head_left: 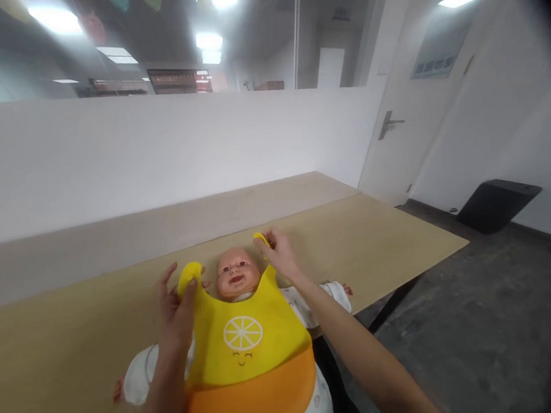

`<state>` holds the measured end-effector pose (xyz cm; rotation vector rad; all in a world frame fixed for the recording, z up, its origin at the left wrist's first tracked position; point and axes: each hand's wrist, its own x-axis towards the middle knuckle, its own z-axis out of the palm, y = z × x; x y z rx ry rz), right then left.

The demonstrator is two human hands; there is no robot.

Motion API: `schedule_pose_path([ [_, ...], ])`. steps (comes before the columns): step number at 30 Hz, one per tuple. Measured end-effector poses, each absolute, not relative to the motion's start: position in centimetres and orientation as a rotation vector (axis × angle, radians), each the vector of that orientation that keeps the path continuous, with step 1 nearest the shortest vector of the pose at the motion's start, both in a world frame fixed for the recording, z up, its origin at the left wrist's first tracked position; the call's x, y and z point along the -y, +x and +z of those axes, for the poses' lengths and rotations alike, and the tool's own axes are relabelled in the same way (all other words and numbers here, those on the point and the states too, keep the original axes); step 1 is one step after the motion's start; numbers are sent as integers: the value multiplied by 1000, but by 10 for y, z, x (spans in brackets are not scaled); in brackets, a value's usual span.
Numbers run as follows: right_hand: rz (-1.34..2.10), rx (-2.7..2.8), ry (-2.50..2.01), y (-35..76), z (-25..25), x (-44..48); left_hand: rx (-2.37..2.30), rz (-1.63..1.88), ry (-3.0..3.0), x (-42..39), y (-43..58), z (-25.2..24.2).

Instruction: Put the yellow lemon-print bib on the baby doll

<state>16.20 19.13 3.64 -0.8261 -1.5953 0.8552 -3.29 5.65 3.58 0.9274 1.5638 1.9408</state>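
A baby doll in white clothes lies on its back at the table's near edge, arms spread. Over its chest is a yellow bib with a white citrus slice, a smiling face and an orange pocket along the bottom. My left hand pinches one neck strap of the bib, left of the doll's head. On the other side, my right hand grips the opposite strap end between thumb and fingers. Both straps are raised and apart, with the doll's head between them. The doll's lower body is mostly hidden beneath the bib.
The light wooden table reaches to the white wall below a window. At the right are a door with a lever handle and a black slanted object on the grey floor.
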Motion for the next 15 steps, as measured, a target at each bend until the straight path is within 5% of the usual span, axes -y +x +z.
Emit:
schedule_pose_path([
  [7,890,1850,-575,178,89,-116,-1800,1525,1507,-18,-2,74],
  [15,573,2017,-172,185,91,-90,-1702,1362,1710,0,21,88],
])
